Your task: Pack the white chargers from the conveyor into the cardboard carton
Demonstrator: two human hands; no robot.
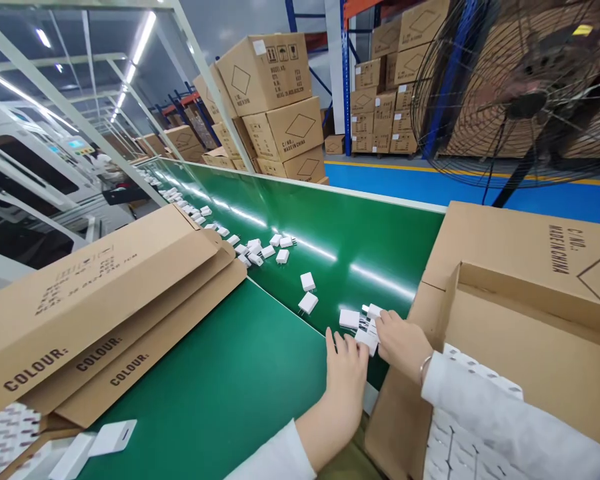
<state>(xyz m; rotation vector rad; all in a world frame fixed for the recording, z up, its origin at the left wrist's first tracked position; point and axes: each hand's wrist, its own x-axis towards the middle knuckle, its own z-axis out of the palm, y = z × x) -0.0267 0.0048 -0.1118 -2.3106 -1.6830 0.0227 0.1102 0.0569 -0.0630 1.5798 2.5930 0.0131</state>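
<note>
A small cluster of white plug-in chargers with metal prongs lies at the near end of the green conveyor belt (380,257). My left hand (347,367) reaches in from below, its fingers spread and its fingertips against the edge of a white charger (366,340). My right hand (404,341) comes from the right, its fingers bent and closed on a charger (373,311) at the cluster's right side; part of the grip is hidden. Just left of them another charger (349,319) lies on the belt. Two more, including a charger (308,303), rest farther up.
Several chargers (254,247) trail up the belt. On the left, flattened cartons (105,280) lie over the green table (215,373), with white pieces (113,437) near its front edge. An open carton (535,320) with white trays (455,440) stands right. A fan (527,105) stands behind.
</note>
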